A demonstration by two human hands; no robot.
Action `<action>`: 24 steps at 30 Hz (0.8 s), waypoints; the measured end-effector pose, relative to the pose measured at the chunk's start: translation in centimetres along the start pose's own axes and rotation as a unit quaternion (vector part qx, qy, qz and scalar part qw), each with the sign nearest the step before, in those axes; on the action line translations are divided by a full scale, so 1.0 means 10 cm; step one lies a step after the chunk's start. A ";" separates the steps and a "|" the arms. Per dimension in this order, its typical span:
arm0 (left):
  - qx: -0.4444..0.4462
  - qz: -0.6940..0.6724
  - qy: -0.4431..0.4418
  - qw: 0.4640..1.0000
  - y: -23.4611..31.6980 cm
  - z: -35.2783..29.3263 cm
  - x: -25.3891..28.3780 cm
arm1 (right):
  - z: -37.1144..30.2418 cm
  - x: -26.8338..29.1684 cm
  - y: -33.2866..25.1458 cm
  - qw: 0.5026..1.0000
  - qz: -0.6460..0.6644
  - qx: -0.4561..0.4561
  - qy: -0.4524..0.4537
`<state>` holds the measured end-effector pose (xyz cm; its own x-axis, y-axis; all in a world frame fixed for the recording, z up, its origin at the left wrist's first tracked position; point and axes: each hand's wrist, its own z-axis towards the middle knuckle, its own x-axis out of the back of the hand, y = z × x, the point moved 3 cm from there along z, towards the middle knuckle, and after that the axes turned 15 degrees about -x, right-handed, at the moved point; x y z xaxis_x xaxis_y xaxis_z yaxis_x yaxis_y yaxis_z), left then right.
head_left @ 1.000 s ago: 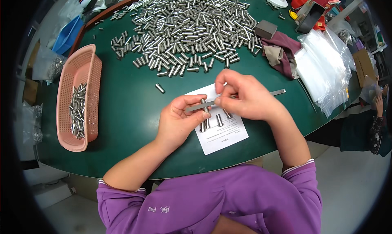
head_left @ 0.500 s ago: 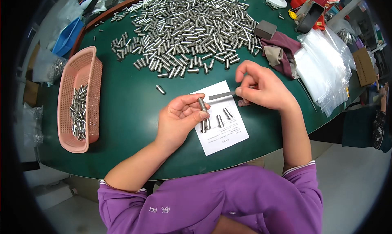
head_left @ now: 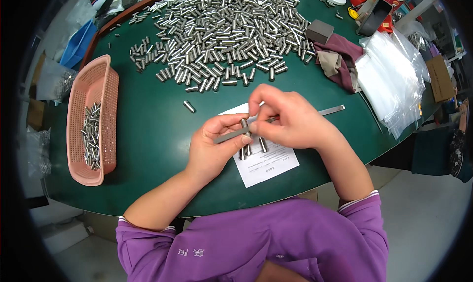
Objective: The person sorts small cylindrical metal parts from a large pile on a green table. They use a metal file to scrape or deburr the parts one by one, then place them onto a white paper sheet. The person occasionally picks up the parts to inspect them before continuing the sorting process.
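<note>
My left hand point(head_left: 209, 143) pinches a short steel pin point(head_left: 244, 123) upright between thumb and fingers. In my right hand point(head_left: 295, 118) is a flat grey file point(head_left: 230, 135), whose bright narrow end sticks out past the hand on the right. The file's flat lies across the pin, over the left thumb and fingers. Beneath both hands a printed white sheet point(head_left: 271, 169) rests on the green table. One pin point(head_left: 263, 145) lies on the sheet, and more pins point(head_left: 242, 153) show just below the left thumb; whether they touch the hand I cannot tell.
A large heap of steel pins point(head_left: 221, 31) covers the far table. One loose pin point(head_left: 189, 106) lies apart. At left stands a pink basket point(head_left: 109, 134) with pins inside. To the right are a dark block point(head_left: 319, 32), a maroon cloth point(head_left: 340, 50) and clear plastic bags point(head_left: 389, 80).
My right hand has moved left with the file, bringing it from beside the left hand onto the pin. The left hand still holds the pin in nearly the same place.
</note>
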<state>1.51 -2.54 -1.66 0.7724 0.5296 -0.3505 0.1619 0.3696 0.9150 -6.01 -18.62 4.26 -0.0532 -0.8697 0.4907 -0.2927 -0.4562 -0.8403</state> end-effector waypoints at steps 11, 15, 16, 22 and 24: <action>0.035 0.037 0.005 0.999 0.07 0.03 -0.01 | 0.03 0.04 0.01 1.000 -0.002 0.026 0.014; 0.021 -0.004 -0.005 1.000 0.07 0.01 0.01 | 0.05 0.16 0.12 1.000 0.011 -0.026 0.014; 0.017 0.002 -0.005 1.000 0.08 0.00 0.01 | 0.03 0.22 0.19 0.996 0.056 -0.067 -0.004; 0.019 -0.002 0.006 1.000 0.04 0.00 0.00 | 0.05 0.16 0.15 0.999 0.028 -0.046 -0.008; 0.011 -0.006 0.012 1.000 0.05 0.01 0.01 | -0.01 0.35 0.25 0.990 0.072 -0.120 -0.011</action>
<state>1.77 -2.35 -1.18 0.7553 0.5437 -0.3661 0.1842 0.3600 0.9146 -6.99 -22.75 3.91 -0.0914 -0.9278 0.3618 -0.5020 -0.2709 -0.8214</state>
